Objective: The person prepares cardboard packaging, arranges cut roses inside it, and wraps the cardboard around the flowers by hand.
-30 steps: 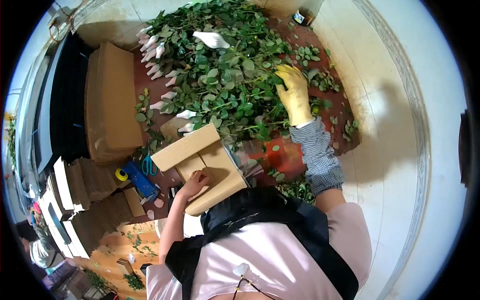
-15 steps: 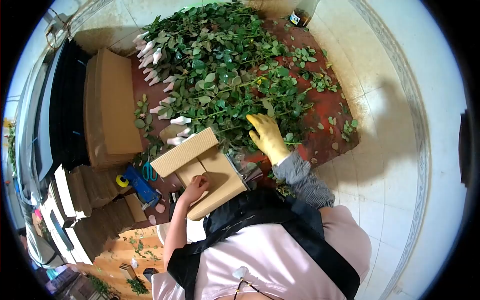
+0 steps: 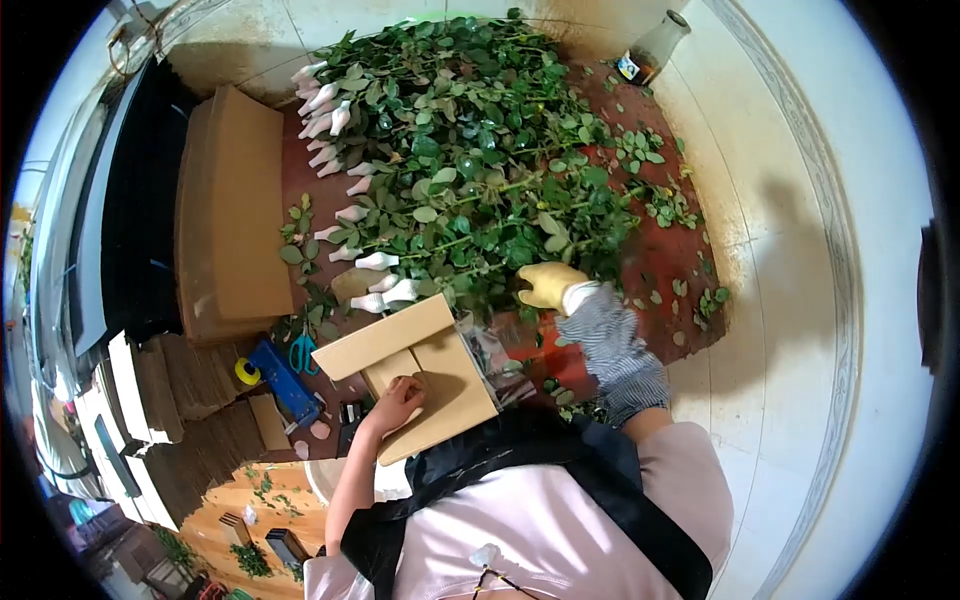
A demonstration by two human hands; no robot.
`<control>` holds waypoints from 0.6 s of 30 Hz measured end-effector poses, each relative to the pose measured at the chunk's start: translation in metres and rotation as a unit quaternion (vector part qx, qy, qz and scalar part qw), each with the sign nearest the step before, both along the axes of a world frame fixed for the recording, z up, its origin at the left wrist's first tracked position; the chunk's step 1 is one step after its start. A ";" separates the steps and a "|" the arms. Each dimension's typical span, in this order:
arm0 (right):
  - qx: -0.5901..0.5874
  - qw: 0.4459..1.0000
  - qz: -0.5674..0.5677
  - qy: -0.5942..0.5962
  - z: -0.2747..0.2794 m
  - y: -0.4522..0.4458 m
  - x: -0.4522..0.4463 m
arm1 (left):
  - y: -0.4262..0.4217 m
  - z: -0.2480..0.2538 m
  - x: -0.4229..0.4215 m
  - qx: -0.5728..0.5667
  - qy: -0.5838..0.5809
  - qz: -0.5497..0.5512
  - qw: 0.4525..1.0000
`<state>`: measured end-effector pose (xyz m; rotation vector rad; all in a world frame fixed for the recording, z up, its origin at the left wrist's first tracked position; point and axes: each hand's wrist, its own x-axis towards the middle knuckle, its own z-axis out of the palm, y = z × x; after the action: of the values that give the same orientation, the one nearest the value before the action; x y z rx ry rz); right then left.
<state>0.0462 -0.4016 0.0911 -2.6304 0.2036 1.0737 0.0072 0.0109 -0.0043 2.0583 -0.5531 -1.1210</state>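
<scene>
My bare left hand (image 3: 398, 403) lies over the left edge of a folded piece of cardboard (image 3: 455, 385), its fingers curled against the panel. The cardboard rests at a tilt in front of my body, with one flap raised toward the flowers. My right hand (image 3: 550, 287), in a yellow glove, is at the near edge of a pile of leafy rose stems (image 3: 470, 200). Its fingers are bent around a stem, mostly hidden by leaves and the glove. Pale covered rose heads (image 3: 377, 261) point left; the closest lie just beyond the cardboard flap.
Large cardboard sheets (image 3: 235, 210) stand at the left. Near them lie teal-handled scissors (image 3: 303, 355), a blue tool (image 3: 285, 380), a yellow tape roll (image 3: 247, 371) and stacked cardboard (image 3: 180, 380). A glass bottle (image 3: 650, 50) stands at the far right corner of the red table (image 3: 665, 260).
My right hand has come down toward me and its spread fingers have curled in. My left hand stays on the cardboard. The whole view has shifted slightly, bringing more of the bottle into sight.
</scene>
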 end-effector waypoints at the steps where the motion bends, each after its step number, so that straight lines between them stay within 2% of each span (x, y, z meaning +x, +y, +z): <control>1: 0.064 0.997 -0.008 -0.034 0.041 0.003 0.012 | 0.001 -0.001 -0.001 0.000 0.006 0.007 1.000; 2: 0.126 0.990 -0.017 -0.067 0.065 0.004 0.024 | 0.001 -0.002 -0.002 -0.001 0.011 0.013 1.000; 3: 0.182 0.969 -0.014 -0.165 0.063 0.004 0.040 | 0.000 0.000 -0.002 0.001 0.022 0.019 1.000; 6: 0.296 0.862 -0.042 -0.409 0.043 0.021 0.098 | -0.004 0.008 0.000 0.025 0.022 0.015 0.999; 8: 0.151 0.882 -0.025 -0.447 -0.006 0.029 0.130 | -0.003 0.008 -0.002 0.015 0.021 0.018 1.000; 9: 0.082 0.947 0.008 -0.312 -0.017 0.036 0.137 | -0.002 0.008 -0.001 0.001 0.017 0.019 1.000; 10: 0.098 0.971 0.037 -0.216 -0.049 0.043 0.139 | -0.004 0.012 0.000 -0.001 0.020 0.026 0.999; 12: 0.084 0.955 0.105 -0.266 -0.081 0.060 0.124 | 0.001 0.003 -0.003 -0.022 0.002 0.026 0.999; 14: 0.107 0.955 0.103 -0.256 -0.073 0.053 0.126 | 0.002 0.002 -0.004 -0.010 0.024 0.034 0.999; 15: 0.145 0.972 0.049 -0.178 -0.031 0.048 0.135 | 0.001 0.003 -0.005 -0.008 0.021 0.033 0.999; 16: 0.177 0.949 -0.005 -0.260 -0.050 0.038 0.144 | 0.000 0.004 -0.004 -0.008 0.018 0.031 0.999; 18: 0.151 0.930 -0.055 -0.330 -0.028 0.020 0.175 | 0.000 0.002 -0.005 -0.014 0.006 0.027 1.000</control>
<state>0.2209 -0.3817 0.0635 -2.4914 0.0296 0.1258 0.0025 0.0104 -0.0022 2.0286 -0.5023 -1.0873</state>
